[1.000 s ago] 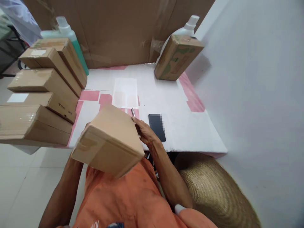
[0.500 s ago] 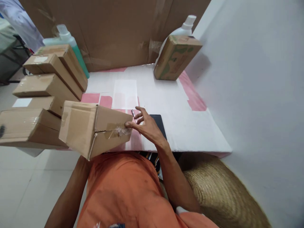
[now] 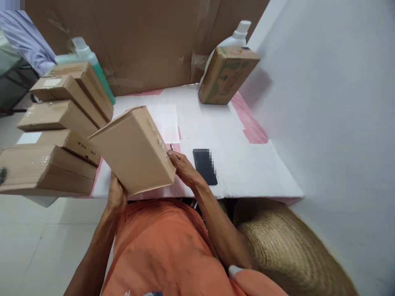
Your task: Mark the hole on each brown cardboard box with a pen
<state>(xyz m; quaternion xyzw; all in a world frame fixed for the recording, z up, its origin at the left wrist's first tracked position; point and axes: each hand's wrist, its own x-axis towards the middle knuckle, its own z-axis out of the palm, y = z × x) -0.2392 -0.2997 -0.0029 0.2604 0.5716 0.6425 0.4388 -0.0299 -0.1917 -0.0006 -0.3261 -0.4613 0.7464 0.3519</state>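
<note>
A plain cardboard box (image 3: 132, 152) is held up tilted over the table's front, a broad bare face toward me. My left hand (image 3: 117, 194) grips its lower left edge, most of the fingers hidden behind it. At the right end, my right hand (image 3: 184, 167) has its thumb and fingers closed on the box's side. The tip of a pen (image 3: 172, 146) shows just past the right fingers; whether it touches them I cannot tell. A dark phone (image 3: 205, 166) lies flat to the right of that hand.
Several cardboard boxes (image 3: 46, 164) stand in a row at the left, before a bottle of green liquid (image 3: 100, 72). At the back right, a printed carton (image 3: 230, 76) leans by a white bottle (image 3: 242, 31). A cardboard panel (image 3: 148, 45) closes the back; a woven basket (image 3: 277, 238) sits below right.
The box has turned in my hands, so its taped side is replaced by a plain broad face. My left hand has come into view, and the right hand has closed on the box.
</note>
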